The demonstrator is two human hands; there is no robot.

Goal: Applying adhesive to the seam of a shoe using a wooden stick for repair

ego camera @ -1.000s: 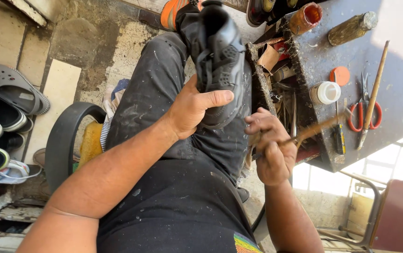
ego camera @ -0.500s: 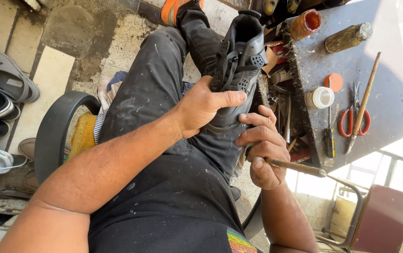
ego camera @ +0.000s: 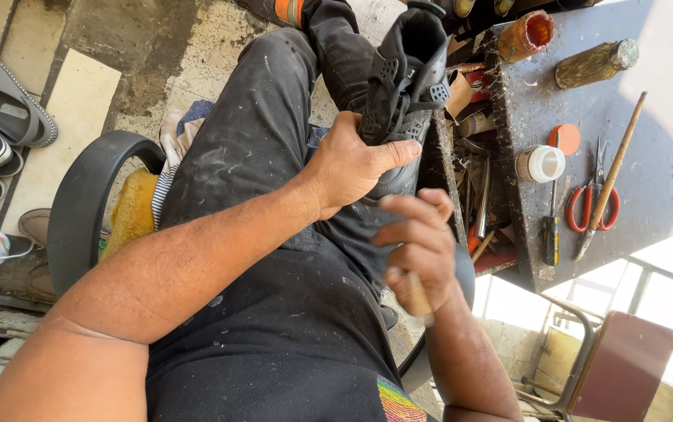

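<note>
— Where was the shoe?

— In the upper middle of the frame, a black one resting on the person's lap against the dark, dusty trousers, its toe pointing up toward the top edge.

— And the left hand?

— It was wrapped around the lower end of the shoe, fingers closed behind it and the thumb stretched flat across the near side. A firm hold.

— The right hand?

— Just below the shoe, centre right. Its fingers were curled shut round a thin wooden handle, which stuck out under the palm. The working end of that tool was hidden, so I could not tell what kind it was.

— What lay around them?

— At the right of the frame stood a dark metal bench. On it were red-handled scissors, a long wooden stick, a screwdriver, a small white jar with an orange lid just beside it, and a wooden-handled tool near the top. A black curved chair arm showed at the left, with sandals on the floor in the upper left.
</note>
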